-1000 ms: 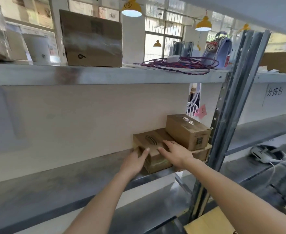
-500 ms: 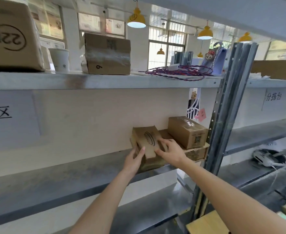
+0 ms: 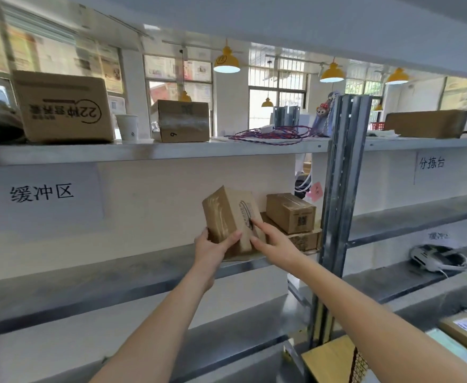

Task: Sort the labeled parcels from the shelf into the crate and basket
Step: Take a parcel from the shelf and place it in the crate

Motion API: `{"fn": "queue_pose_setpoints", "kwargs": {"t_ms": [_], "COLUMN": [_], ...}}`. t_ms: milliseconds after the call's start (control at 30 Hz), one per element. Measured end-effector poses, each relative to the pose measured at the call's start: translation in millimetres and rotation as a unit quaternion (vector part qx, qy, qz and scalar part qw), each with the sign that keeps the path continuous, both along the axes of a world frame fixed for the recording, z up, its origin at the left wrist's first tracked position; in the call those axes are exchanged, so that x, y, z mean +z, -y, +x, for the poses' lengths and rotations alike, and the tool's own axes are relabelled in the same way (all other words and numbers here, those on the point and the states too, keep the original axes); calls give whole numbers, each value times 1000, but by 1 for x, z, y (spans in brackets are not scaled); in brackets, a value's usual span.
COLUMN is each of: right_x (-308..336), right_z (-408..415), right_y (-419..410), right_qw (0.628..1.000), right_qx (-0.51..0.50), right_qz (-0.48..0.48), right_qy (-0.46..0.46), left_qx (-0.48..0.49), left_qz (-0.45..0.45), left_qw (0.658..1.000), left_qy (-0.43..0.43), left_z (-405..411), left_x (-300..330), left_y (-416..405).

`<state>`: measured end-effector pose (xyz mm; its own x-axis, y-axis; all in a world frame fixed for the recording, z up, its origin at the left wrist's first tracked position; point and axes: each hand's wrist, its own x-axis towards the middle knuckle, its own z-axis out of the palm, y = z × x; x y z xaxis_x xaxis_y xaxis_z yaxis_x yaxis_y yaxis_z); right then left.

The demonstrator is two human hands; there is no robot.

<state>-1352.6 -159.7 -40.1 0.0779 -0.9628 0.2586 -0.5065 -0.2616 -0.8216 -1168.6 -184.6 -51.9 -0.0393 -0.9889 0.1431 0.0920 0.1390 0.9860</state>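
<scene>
Overall, item one: metal shelf [image 3: 116,283], grey, several tiers, with an upright post [image 3: 342,189] at 3 o'clock of centre. White backing panels carry printed signs: one sign [image 3: 41,192] at 9 o'clock, another [image 3: 432,163] at 2 o'clock.

Item two: large carton [image 3: 66,106] on the top tier at 10 o'clock, printed "22" upside down. Beside it at its 3 o'clock, a white paper cup [image 3: 128,127], then a taped box [image 3: 184,121] marked with a handwritten digit. A flat brown box [image 3: 425,123] lies on the top tier at 2 o'clock.

Item three: coiled red-and-blue cable [image 3: 268,133], top tier, at 12 o'clock.

Item four: two stacked parcels on the middle tier, just at 3 o'clock of the hands; the upper parcel [image 3: 290,212] rests on the lower parcel [image 3: 301,240].

Item five: held parcel [image 3: 231,217], small brown carton with an oval stamp, tilted up on one edge at centre, its lower end low over the middle tier. Contact with the tier cannot be told.

Item six: left hand [image 3: 211,250], fingers curled round the held parcel's lower left corner, gripping it.

Item seven: right hand [image 3: 275,243], fingers extended and laid flat against the stamped face of the same parcel, not closed round it.

Item eight: white device [image 3: 436,258] with a cord, lower tier, at 4 o'clock.
</scene>
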Motion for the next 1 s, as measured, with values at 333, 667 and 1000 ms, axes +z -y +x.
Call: {"fn": "queue_pose_setpoints", "kwargs": {"t_ms": [333, 667, 1000], "right_x": [28, 40, 32], "right_z": [14, 25, 56], "right_y": [-76, -125, -201], "right_qw": [996, 986, 976], "right_qx": [-7, -94, -181], "right_qz": [2, -7, -30], "right_qy": [94, 137, 119], "left_qx": [-99, -180, -240], "left_qz": [39, 1, 14], "left_qw": [985, 980, 970], "left_qy": [-132, -86, -31], "left_z": [-14, 10, 34], "left_x": [38, 55, 31], "left_y": [-56, -77, -121]}}
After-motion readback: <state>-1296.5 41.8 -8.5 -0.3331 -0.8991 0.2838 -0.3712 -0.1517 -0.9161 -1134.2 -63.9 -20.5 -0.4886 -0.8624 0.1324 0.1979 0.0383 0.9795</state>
